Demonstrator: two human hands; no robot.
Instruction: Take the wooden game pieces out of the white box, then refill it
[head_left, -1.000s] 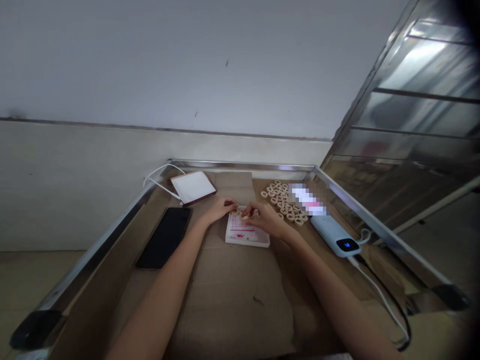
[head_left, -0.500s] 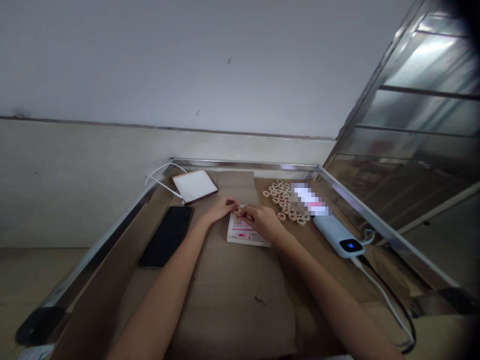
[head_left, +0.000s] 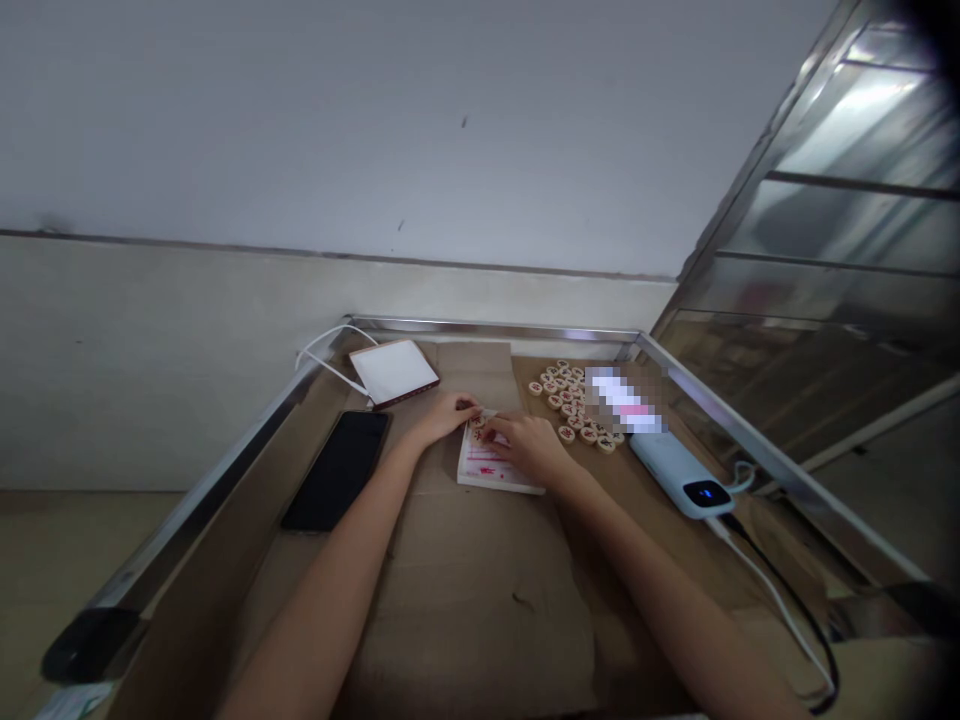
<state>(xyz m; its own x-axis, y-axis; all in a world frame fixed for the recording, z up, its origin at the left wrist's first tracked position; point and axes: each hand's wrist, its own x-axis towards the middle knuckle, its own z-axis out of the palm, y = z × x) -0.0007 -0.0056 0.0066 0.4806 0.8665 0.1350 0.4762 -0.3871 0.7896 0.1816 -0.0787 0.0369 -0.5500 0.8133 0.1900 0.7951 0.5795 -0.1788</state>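
A flat white box (head_left: pixel 484 472) with pink-red print on top lies on the cardboard in the middle. Round wooden Chinese chess pieces (head_left: pixel 478 422) with red characters rest on its far left corner. My left hand (head_left: pixel 448 415) is at that corner, thumb and fingers closed on the box's edge by the pieces. Over the top of the box, my right hand (head_left: pixel 529 445) has its fingertips pinched together on a chess piece, which they partly cover. To the right, several more chess pieces (head_left: pixel 568 408) lie in a loose heap on the brown surface.
A black phone (head_left: pixel 337 470) lies left of my left forearm. Behind it is a white-topped device (head_left: pixel 394 370) with a white cable. On the right sit a light blue power bank (head_left: pixel 679 475) with cables and a blurred-out item (head_left: pixel 626 400). A metal rail (head_left: pixel 495 328) borders the table.
The whole view has shifted slightly. Both hands stay at the box, and my right fingertips remain on the chess piece with hardly any movement.
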